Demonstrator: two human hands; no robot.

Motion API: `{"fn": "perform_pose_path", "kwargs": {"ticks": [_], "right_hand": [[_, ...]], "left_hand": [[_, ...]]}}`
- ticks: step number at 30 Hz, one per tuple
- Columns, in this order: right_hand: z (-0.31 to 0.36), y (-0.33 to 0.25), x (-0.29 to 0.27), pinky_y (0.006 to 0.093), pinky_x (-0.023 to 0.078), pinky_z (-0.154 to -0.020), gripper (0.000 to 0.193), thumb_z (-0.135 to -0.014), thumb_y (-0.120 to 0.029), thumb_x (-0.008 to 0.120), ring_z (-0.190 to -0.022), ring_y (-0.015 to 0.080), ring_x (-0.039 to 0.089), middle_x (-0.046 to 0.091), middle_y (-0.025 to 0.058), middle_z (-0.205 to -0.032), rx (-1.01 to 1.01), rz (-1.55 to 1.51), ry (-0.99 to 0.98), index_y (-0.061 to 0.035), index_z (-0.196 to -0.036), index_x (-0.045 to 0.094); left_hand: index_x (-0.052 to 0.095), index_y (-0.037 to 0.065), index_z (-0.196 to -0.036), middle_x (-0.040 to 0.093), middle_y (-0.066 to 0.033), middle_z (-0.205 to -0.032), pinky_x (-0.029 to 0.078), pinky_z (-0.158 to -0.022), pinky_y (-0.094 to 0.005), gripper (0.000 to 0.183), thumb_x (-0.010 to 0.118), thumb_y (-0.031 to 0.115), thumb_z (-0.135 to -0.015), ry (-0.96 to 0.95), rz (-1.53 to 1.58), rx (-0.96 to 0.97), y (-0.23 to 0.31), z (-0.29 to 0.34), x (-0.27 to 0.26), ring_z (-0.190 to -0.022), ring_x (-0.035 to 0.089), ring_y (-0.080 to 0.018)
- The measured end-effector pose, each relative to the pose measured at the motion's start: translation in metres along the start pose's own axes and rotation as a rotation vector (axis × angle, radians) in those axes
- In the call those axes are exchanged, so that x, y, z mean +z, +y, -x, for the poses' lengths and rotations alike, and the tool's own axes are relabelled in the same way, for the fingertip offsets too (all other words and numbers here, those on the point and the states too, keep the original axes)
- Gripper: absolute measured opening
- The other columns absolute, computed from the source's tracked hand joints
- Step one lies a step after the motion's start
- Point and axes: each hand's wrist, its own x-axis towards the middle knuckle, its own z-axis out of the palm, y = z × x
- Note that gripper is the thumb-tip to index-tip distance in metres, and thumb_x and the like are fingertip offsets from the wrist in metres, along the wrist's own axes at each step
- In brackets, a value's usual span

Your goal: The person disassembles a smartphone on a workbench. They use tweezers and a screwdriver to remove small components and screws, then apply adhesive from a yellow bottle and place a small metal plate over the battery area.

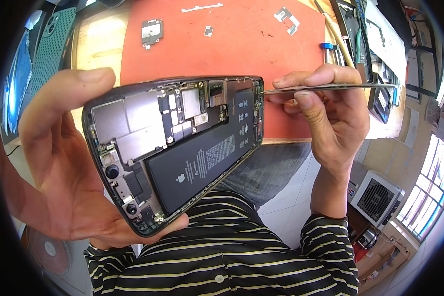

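Observation:
An opened smartphone is held up, tilted, over the front of the mat, its insides facing me. My left hand wraps round its left end, thumb along the top edge and fingers beneath. A black battery fills much of the phone; a logic board with silver shields lies above it, and two camera lenses sit at the left end. Between thumb and fingers, my right hand pinches thin metal tweezers. Their tips reach the phone's right edge; whether they grip a part I cannot tell.
On the red mat lie a metal bracket, a small plate, another bracket and tiny screws. Tools, including a blue-headed one, lie at the right. A green perforated phone case is far left; a fan unit stands on the floor.

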Motion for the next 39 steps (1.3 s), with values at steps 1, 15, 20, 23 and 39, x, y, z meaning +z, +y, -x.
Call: {"fn": "perform_pose_path", "kwargs": {"ticks": [1, 15, 20, 23, 39], "right_hand": [[0.0, -0.001, 0.0, 0.0285, 0.067, -0.077, 0.022, -0.105, 0.0, 0.065, -0.094, 0.0293, 0.08, 0.077, 0.023, -0.108, 0.013, 0.006, -0.002, 0.0009, -0.123, 0.052], [-0.001, -0.004, 0.002, 0.0274, 0.066, -0.072, 0.02, -0.106, -0.003, 0.065, -0.088, 0.0279, 0.08, 0.077, 0.0252, -0.107, 0.036, 0.005, 0.066, 0.0013, -0.121, 0.052], [0.0, -0.004, 0.002, 0.0268, 0.065, -0.071, 0.021, -0.106, -0.003, 0.065, -0.088, 0.0277, 0.08, 0.077, 0.0252, -0.107, 0.089, 0.034, 0.069, 0.0012, -0.121, 0.052], [0.0, -0.004, 0.003, 0.0268, 0.065, -0.07, 0.021, -0.106, -0.003, 0.065, -0.088, 0.0276, 0.08, 0.077, 0.0253, -0.107, 0.074, 0.046, 0.075, 0.0011, -0.121, 0.052], [0.004, -0.001, 0.003, 0.0295, 0.066, -0.073, 0.021, -0.105, 0.0, 0.065, -0.089, 0.0281, 0.08, 0.077, 0.0257, -0.107, 0.029, 0.009, 0.062, 0.0018, -0.122, 0.052]], "left_hand": [[0.041, -0.016, -0.146, 0.052, -0.028, -0.141, 0.063, -0.102, -0.0404, 0.126, 0.106, 0.043, -0.056, -0.01, -0.007, 0.011, 0.001, -0.001, -0.001, -0.128, 0.062, -0.036], [0.041, -0.019, -0.145, 0.051, -0.0285, -0.141, 0.063, -0.102, -0.0398, 0.127, 0.106, 0.044, -0.056, 0.054, 0.029, -0.061, 0.005, -0.003, 0.008, -0.127, 0.062, -0.0352], [0.043, -0.02, -0.143, 0.049, -0.0272, -0.142, 0.062, -0.103, -0.0392, 0.124, 0.106, 0.043, -0.056, 0.382, -0.113, -0.216, 0.018, 0.008, 0.034, -0.126, 0.062, -0.035], [0.043, -0.02, -0.143, 0.048, -0.0265, -0.142, 0.063, -0.103, -0.0397, 0.125, 0.106, 0.044, -0.056, 0.365, -0.113, -0.232, 0.018, 0.015, 0.032, -0.125, 0.063, -0.0347], [0.042, -0.019, -0.145, 0.049, -0.0263, -0.142, 0.061, -0.104, -0.0403, 0.127, 0.106, 0.045, -0.056, 0.354, -0.149, -0.223, 0.018, 0.015, 0.03, -0.126, 0.062, -0.0352]]}}
